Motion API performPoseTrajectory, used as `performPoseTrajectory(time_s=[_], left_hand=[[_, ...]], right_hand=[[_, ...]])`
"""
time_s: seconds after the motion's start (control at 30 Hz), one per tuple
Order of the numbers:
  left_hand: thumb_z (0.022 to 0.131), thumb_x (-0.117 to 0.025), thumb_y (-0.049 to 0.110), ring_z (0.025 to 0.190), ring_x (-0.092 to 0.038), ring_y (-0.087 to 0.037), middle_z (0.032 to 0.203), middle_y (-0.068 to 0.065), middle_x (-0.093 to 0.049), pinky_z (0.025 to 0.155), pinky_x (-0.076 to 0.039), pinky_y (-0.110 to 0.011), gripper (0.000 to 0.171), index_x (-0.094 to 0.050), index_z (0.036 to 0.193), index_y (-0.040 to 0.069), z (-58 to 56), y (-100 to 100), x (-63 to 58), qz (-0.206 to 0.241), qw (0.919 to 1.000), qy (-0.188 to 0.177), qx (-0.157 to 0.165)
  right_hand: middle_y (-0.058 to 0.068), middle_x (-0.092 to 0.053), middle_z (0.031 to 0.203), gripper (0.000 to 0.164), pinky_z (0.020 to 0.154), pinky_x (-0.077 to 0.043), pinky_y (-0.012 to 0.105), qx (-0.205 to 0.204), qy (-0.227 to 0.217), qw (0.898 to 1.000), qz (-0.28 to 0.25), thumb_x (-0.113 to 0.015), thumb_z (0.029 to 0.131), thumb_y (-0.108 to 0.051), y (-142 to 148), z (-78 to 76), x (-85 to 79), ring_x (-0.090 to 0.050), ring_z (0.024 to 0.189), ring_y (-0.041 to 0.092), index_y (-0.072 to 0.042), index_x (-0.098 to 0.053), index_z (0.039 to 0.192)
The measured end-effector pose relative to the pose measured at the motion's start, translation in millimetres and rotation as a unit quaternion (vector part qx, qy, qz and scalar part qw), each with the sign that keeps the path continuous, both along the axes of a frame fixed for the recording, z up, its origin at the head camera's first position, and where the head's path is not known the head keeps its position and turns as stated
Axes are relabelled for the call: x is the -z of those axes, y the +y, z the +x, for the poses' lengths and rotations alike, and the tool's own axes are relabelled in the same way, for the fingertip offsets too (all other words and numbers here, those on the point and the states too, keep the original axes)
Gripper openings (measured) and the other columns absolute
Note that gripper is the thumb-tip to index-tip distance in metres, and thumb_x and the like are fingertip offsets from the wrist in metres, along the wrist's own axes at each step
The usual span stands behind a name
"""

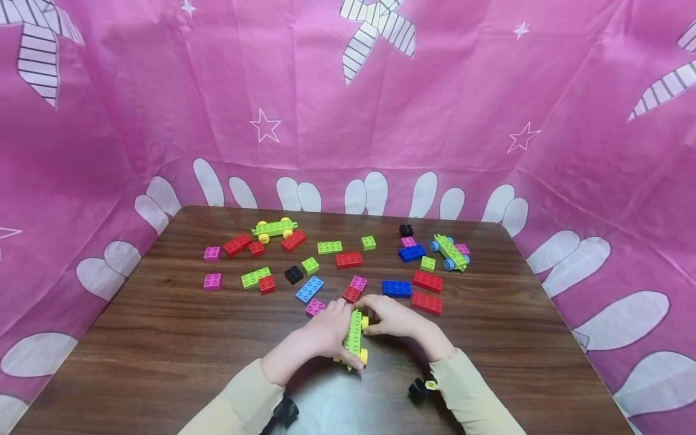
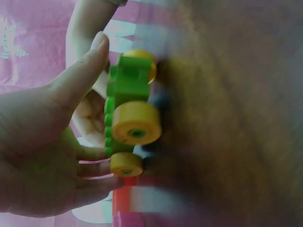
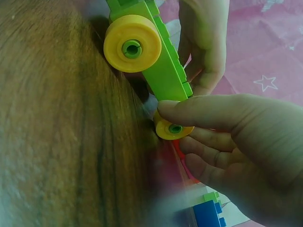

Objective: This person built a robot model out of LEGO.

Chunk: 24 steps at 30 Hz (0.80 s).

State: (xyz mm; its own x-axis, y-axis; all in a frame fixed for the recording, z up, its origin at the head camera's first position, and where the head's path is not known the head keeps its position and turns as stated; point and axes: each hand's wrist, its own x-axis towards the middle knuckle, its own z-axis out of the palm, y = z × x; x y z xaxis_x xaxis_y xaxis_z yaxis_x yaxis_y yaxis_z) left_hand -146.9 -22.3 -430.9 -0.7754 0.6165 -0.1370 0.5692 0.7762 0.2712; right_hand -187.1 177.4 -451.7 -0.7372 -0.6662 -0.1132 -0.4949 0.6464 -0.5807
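A lime green toy car base with yellow wheels stands low at the table's near middle, between both hands. My left hand holds it from the left, thumb by its near end and fingers towards its far end. From the right, my right hand pinches its far end, the thumb beside a yellow wheel. Studs line the top of the base, partly hidden by the left hand. Just beyond the fingertips lie a red brick and a pink brick.
Loose bricks in several colours spread over the brown table. Another green base with yellow wheels stands far left; one with blue wheels is at right. Blue bricks and red bricks lie right of the hands. Pink cloth hangs behind.
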Motion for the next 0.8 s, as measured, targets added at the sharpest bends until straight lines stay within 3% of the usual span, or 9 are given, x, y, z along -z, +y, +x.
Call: performPoseTrajectory(time_s=[0.27, 0.6, 0.8], left_hand=[[0.068, -0.082, 0.058, 0.113, -0.050, -0.020, 0.126, -0.010, -0.050, 0.099, -0.049, -0.035, 0.105, -0.038, 0.144, 0.000, -12.1, -12, -10.4, 0.017, 0.9961, -0.080, 0.034], [0.074, -0.085, 0.041, 0.117, -0.055, -0.019, 0.130, -0.007, -0.058, 0.099, -0.049, -0.036, 0.079, -0.051, 0.136, 0.005, -19.2, -20, -11.8, 0.039, 0.9953, -0.077, 0.043], [0.078, -0.082, 0.038, 0.122, -0.055, -0.018, 0.133, -0.004, -0.058, 0.102, -0.048, -0.037, 0.070, -0.055, 0.135, 0.009, -24.3, -26, -7.7, 0.036, 0.9949, -0.074, 0.058]], right_hand=[[0.003, -0.065, 0.117, 0.052, 0.084, -0.054, 0.029, 0.003, -0.010, 1.000, 0.008, -0.078, 0.083, -0.017, 1, 1.3, -2.7, -0.059, 0.095, 0.014, -0.009, -0.057, 0.131], [0.003, -0.067, 0.121, 0.051, 0.093, -0.055, 0.040, 0.033, -0.037, 0.999, -0.003, -0.077, 0.085, -0.027, 4, 4.2, -5.5, -0.065, 0.109, 0.020, -0.012, -0.058, 0.129], [0.005, -0.063, 0.125, 0.067, 0.098, -0.051, 0.044, 0.049, -0.015, 0.999, -0.009, -0.080, 0.079, -0.043, 3, 14.3, -7.1, -0.060, 0.116, 0.022, -0.009, -0.055, 0.131]])
